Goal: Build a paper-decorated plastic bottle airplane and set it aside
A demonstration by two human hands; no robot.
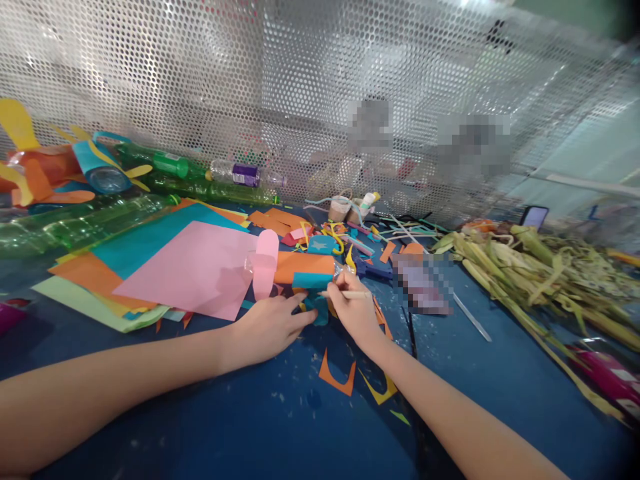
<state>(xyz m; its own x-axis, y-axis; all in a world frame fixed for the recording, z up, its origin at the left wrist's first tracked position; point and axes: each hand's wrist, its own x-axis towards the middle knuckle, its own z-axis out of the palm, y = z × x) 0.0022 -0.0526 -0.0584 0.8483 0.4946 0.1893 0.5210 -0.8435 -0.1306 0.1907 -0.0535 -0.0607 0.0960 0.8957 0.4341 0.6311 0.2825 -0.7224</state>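
Note:
A clear plastic bottle wrapped in orange paper (295,264) lies on its side in front of me, with a pink paper strip (266,257) across its left end and a blue paper band (313,280) on its near side. My left hand (273,327) rests beside the bottle, fingers apart and touching blue paper (316,308) below it. A thin, pale stick-like tool (357,294) is pinched in my right hand (355,310), its tip at the blue paper. Another blue piece with a star (323,245) shows behind the bottle.
Stacked coloured paper (195,267) lies left, near green bottles (90,223) and finished paper-winged bottles (103,170). Orange scraps (337,377) sit nearby on the blue table (240,427). Right are corn husks (540,267) and a clear stick (473,319). Perforated metal (200,73) stands behind.

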